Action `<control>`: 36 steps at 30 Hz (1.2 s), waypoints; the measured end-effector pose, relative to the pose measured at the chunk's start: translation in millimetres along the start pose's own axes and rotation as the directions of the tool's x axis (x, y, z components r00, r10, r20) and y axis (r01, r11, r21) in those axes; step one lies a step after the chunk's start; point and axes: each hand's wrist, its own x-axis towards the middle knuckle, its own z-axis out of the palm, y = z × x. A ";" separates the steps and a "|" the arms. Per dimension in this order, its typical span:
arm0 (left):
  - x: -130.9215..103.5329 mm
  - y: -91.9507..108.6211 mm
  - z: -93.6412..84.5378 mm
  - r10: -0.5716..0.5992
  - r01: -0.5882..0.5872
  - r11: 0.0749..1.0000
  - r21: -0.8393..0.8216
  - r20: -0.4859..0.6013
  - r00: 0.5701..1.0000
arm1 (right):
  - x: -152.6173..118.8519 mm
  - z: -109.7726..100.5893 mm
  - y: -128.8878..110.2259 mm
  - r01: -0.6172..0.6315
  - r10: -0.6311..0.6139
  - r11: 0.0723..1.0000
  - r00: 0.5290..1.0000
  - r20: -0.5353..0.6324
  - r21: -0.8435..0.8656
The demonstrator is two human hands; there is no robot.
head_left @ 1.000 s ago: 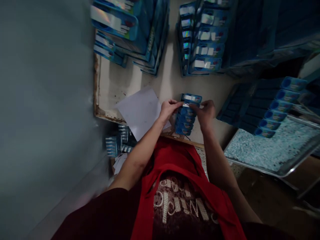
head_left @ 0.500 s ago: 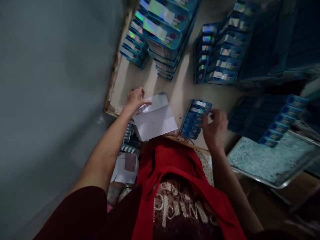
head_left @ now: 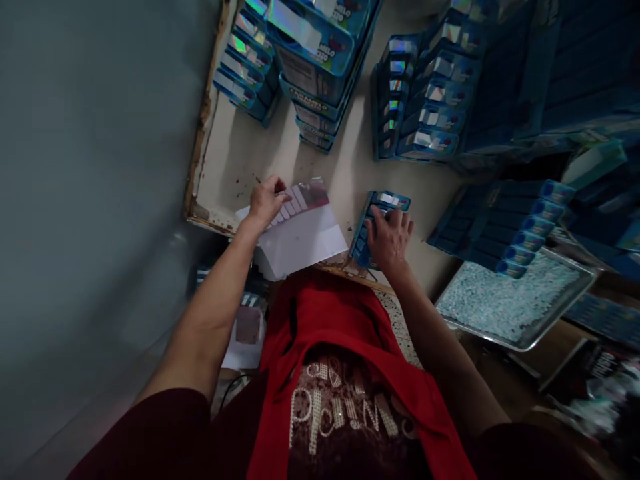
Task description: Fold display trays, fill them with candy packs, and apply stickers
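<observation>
My left hand [head_left: 269,201] is at the far left part of a white sheet of labels [head_left: 303,241], fingers curled and thumb pressed against its upper edge. Pale strips and a dark reddish patch show along the top of this sheet, which hangs partly over the table's front edge. To the right, my right hand [head_left: 391,235] rests on a short row of small blue boxes [head_left: 363,235], its fingers apart and touching them. The box at the far end of that row carries a shiny pale label. My palm hides some of the nearer boxes.
Tall stacks of blue boxes [head_left: 320,67] with shiny labels stand at the back of the white table [head_left: 345,170]. More box rows [head_left: 434,110] are at the right. A taped bundle of boxes [head_left: 500,223] lies by a metal tray [head_left: 510,303] of pale blue bits. A wall [head_left: 100,167] borders the left.
My right hand has come left and down onto the row of blue boxes. The sheet under my left hand now shows more strips and a dark patch. The whole view has shifted slightly.
</observation>
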 end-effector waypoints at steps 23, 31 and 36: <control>-13.2 13.2 -13.0 0.237 -0.226 0.969 -0.095 0.121 0.964 | 85.0 38.3 -99.9 0.404 -0.405 0.914 0.904 0.138 0.037; -18.2 17.3 -3.0 0.261 -0.255 0.965 -0.064 0.118 0.958 | 105.2 52.9 -96.9 0.320 -0.346 0.936 0.912 0.222 0.144; -14.0 22.5 4.8 0.216 -0.206 0.975 -0.083 0.131 0.968 | 92.0 56.5 -101.4 0.444 -0.444 0.894 0.863 0.241 0.057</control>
